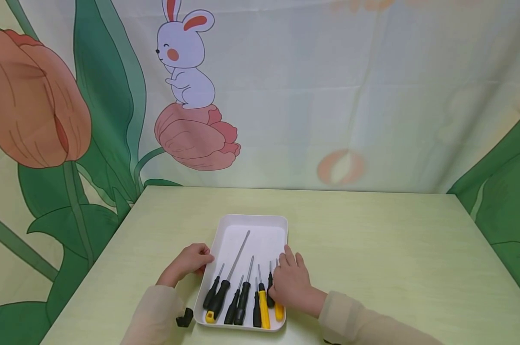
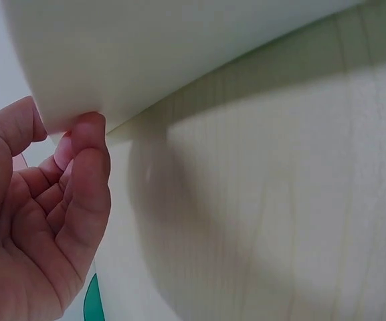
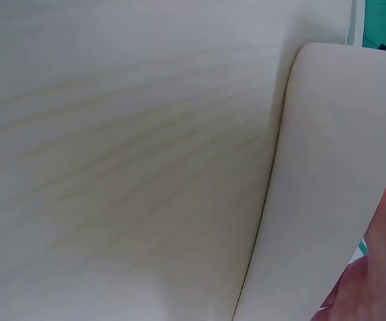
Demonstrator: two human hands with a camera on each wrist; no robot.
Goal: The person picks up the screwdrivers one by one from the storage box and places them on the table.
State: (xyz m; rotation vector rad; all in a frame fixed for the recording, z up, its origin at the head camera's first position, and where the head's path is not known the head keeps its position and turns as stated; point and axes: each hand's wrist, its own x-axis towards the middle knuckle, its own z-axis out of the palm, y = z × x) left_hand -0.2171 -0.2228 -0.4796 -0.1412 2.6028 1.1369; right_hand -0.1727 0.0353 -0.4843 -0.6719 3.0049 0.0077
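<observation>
A white tray [image 1: 253, 223] lies on the table, holding several screwdrivers with their handles toward the near edge. My left hand [image 1: 195, 258] pinches the tray's left rim; in the left wrist view the thumb is on one side of the wall and curled fingers on the other. My right hand [image 1: 292, 282] lies over the tray's right side, fingers extended near the rim. It partly covers a yellow-handled screwdriver [image 1: 279, 311] and a black one [image 1: 270, 292]. Farther left are a black-and-yellow screwdriver [image 1: 263, 306], a long-shafted one [image 1: 220, 297] and several black-handled ones.
The pale wood-grain table [image 1: 393, 258] extends to both sides of the tray. A printed curtain [image 1: 277, 96] with tulips and a rabbit hangs behind its far edge. A small black piece [image 1: 184, 317] sits beside the left sleeve.
</observation>
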